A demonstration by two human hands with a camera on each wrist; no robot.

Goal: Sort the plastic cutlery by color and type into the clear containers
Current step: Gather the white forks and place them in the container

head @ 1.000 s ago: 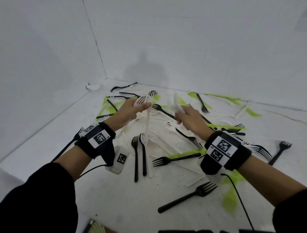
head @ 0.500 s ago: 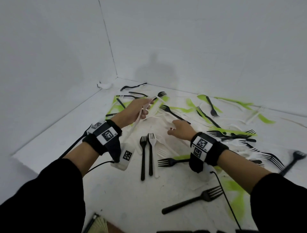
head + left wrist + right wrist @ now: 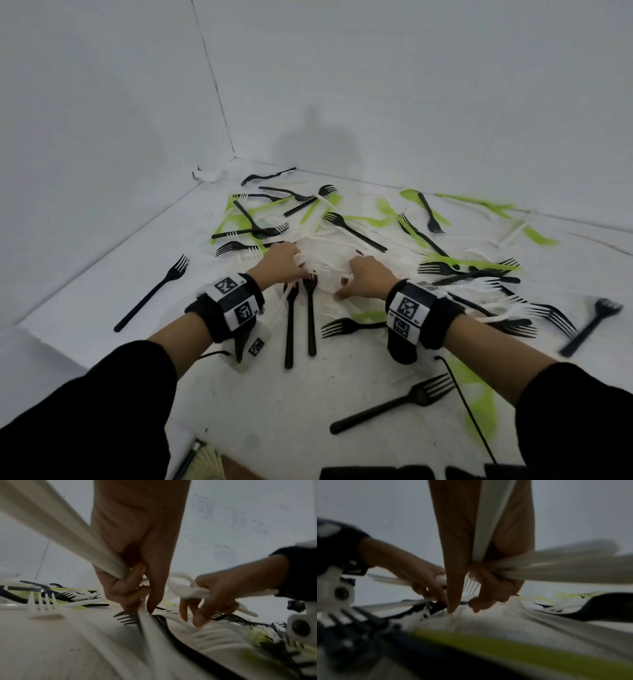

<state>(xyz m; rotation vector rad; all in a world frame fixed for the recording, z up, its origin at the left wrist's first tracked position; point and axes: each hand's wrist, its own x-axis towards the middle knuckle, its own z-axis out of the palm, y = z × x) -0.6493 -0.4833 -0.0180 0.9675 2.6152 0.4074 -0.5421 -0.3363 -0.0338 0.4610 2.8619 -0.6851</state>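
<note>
Left hand (image 3: 281, 261) curled round a bundle of white forks (image 3: 72, 536); right hand (image 3: 368, 278) likewise gripping white cutlery (image 3: 556, 568), fingertips down on the counter (image 3: 239, 404). Both low over the white pile (image 3: 325, 253) at centre. Two black forks (image 3: 301, 322) side by side at 6 o'clock of the hands; green pieces (image 3: 414, 219) and more black forks scattered from 10 to 3 o'clock.

Both hands (image 3: 286, 260) amid scattered cutlery (image 3: 352, 233)

cutlery pile (image 3: 342, 240) mid table (image 3: 102, 291), hands on its near edge, lone fork (image 3: 150, 294) far left, another (image 3: 390, 404) near right
</note>
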